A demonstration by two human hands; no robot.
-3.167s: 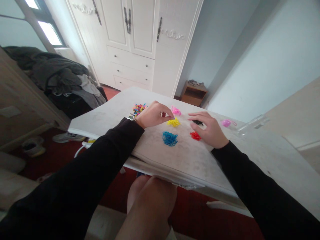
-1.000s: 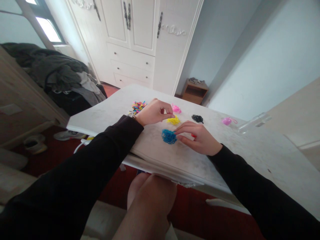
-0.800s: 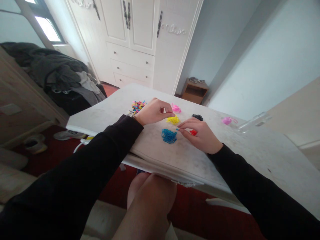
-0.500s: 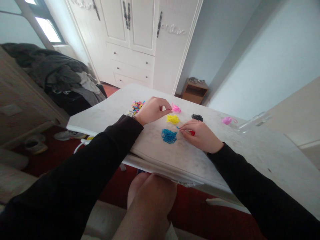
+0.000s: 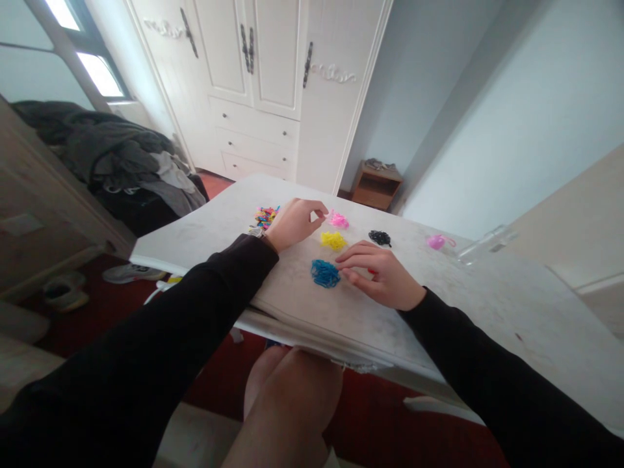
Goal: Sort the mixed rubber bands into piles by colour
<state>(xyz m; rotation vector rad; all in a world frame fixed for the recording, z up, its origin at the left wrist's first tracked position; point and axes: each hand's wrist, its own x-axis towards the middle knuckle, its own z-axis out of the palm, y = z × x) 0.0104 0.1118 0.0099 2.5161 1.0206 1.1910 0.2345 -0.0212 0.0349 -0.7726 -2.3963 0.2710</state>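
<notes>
My left hand (image 5: pixel 298 222) hovers beside the pink pile of small bands (image 5: pixel 339 220), thumb and forefinger pinched together. Whatever is between those fingertips, if anything, is too small to make out. My right hand (image 5: pixel 381 273) has its fingers apart at the right edge of the blue pile of bands (image 5: pixel 325 273), with nothing visible in its grasp. Between the hands lies a yellow pile of bands (image 5: pixel 333 241). A black pile (image 5: pixel 379 238) sits beyond my right hand, which mostly covers something red. The mixed-colour pile (image 5: pixel 266 217) is partly hidden behind my left wrist.
The bands lie on a white table (image 5: pixel 468 318). Farther right are a pink pouch-like item (image 5: pixel 437 242) and a clear plastic container (image 5: pixel 482 247). A white wardrobe (image 5: pixel 258 84) stands behind the table, and a heap of clothes (image 5: pixel 121 156) is at the left.
The small blue band at my right fingertips no longer shows there; that hand has moved to the blue pile and its fingers have parted. My left hand remains pinched near the pink pile.
</notes>
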